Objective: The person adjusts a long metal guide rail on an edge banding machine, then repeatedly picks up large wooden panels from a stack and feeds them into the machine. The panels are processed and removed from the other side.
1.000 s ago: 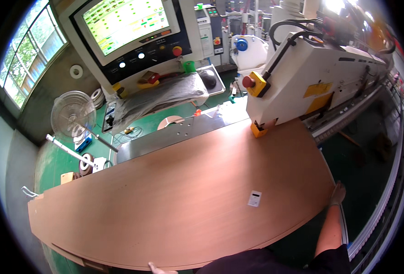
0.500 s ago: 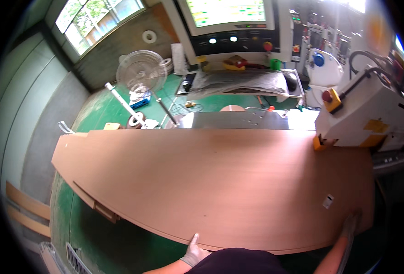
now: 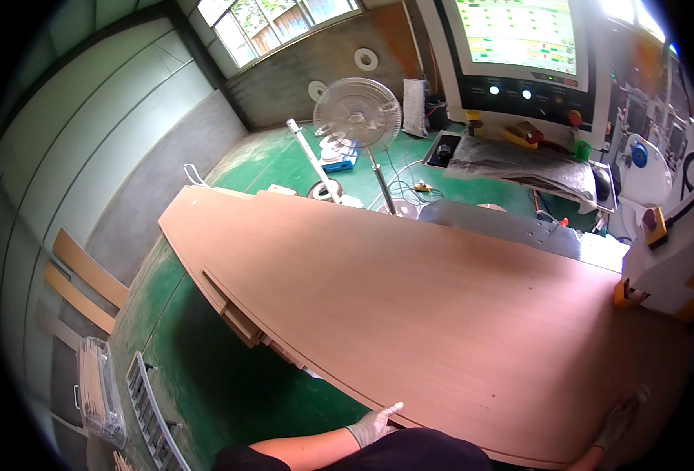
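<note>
A long reddish-brown wood panel (image 3: pixel 378 306) lies in front of me, from the far left to the machine on the right. My left hand (image 3: pixel 373 426), in a pale glove, holds the panel's near edge, thumb on top and the other fingers hidden under it. My right hand (image 3: pixel 618 420), also gloved, rests on top of the panel near its right end, fingers stretched forward. Under the panel's left part, the edges of more boards (image 3: pixel 241 322) stick out.
A white machine head with an orange guard (image 3: pixel 628 294) stands over the panel's right end. Behind are a standing fan (image 3: pixel 358 118), a control screen (image 3: pixel 519 35) and a covered keyboard shelf (image 3: pixel 519 165). At left, a metal rack (image 3: pixel 154 416) and wrapped wood strips (image 3: pixel 100 388) are on the floor.
My view has turned to the left, so the panel slants and the machine sits further right. The white label on the panel no longer shows. Both hands remain at the panel.
</note>
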A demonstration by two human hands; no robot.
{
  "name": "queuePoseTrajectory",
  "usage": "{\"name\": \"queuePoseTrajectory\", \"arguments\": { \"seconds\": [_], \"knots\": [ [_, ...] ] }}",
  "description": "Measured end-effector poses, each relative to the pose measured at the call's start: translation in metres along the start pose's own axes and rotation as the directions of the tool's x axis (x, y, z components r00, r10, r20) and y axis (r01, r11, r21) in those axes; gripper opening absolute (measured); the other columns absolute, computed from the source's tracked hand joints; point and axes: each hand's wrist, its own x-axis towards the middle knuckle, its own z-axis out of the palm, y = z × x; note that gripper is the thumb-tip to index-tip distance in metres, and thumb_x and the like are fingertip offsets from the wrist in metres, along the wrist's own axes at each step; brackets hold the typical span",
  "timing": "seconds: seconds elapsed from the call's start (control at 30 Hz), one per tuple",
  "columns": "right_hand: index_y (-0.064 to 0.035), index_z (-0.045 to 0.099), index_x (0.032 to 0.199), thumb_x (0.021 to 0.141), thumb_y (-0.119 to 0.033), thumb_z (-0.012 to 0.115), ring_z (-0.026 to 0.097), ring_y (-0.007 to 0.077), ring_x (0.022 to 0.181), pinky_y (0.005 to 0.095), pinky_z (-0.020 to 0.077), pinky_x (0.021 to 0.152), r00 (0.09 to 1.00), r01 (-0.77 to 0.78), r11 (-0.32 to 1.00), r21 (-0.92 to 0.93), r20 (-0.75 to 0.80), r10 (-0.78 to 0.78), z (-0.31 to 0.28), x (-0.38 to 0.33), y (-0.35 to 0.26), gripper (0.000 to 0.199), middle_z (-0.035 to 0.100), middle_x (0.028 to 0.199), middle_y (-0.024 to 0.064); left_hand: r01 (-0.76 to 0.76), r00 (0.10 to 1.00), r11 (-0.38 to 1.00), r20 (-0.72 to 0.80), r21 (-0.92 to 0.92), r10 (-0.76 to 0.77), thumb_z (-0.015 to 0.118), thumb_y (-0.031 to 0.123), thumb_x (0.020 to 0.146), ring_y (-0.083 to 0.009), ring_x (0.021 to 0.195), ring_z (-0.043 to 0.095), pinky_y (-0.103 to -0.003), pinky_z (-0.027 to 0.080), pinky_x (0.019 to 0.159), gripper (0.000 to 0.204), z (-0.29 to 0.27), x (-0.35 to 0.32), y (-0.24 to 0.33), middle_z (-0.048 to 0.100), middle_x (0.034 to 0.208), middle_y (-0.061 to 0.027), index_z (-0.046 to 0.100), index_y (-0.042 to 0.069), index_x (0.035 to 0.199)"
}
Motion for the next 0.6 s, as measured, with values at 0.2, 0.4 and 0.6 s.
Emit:
{"name": "queuePoseTrajectory", "arguments": {
  "seconds": [0.2,0.4,0.6],
  "knots": [
    [-0.0003,0.045,0.151,0.11,-0.031,0.036,0.032,0.028,0.153,0.0394,0.0281,0.126,0.975,0.074,0.997,0.02,0.21,-0.076,0.145,0.042,0.004,0.052,0.044,0.158,0.0171,-0.123,0.989,0.991,0.091,0.054,0.118,0.061,0.033,0.105,-0.0402,0.131,0.055,-0.052,0.044,0.114,0.059,-0.035,0.004,0.03,0.051,0.147,-0.026,0.039,0.004,0.152],
    [-0.0139,0.053,0.148,0.104,-0.035,0.049,0.048,0.0397,0.141,0.0487,0.0459,0.114,0.977,0.145,0.985,0.094,-0.168,-0.128,0.101,-0.006,-0.067,0.049,0.05,0.153,0.0176,-0.016,0.981,1.0,0.195,0.013,0.013,0.064,0.043,0.101,-0.0443,0.13,0.056,-0.055,0.044,0.114,0.068,-0.06,0.01,0.062,0.053,0.147,-0.0245,0.042,0.003,0.152],
    [-0.0067,0.045,0.154,0.099,-0.047,0.056,0.034,0.0362,0.151,0.0505,0.0249,0.126,0.991,0.063,0.913,0.402,-0.136,-0.008,-0.001,-0.063,-0.138,0.069,0.041,0.161,0.0188,0.017,0.974,0.987,0.22,0.158,-0.052,0.054,0.057,0.101,-0.0433,0.149,0.035,-0.055,0.024,0.126,0.082,-0.03,-0.032,0.074,0.033,0.16,-0.0304,0.031,0.003,0.159]
  ]
}}
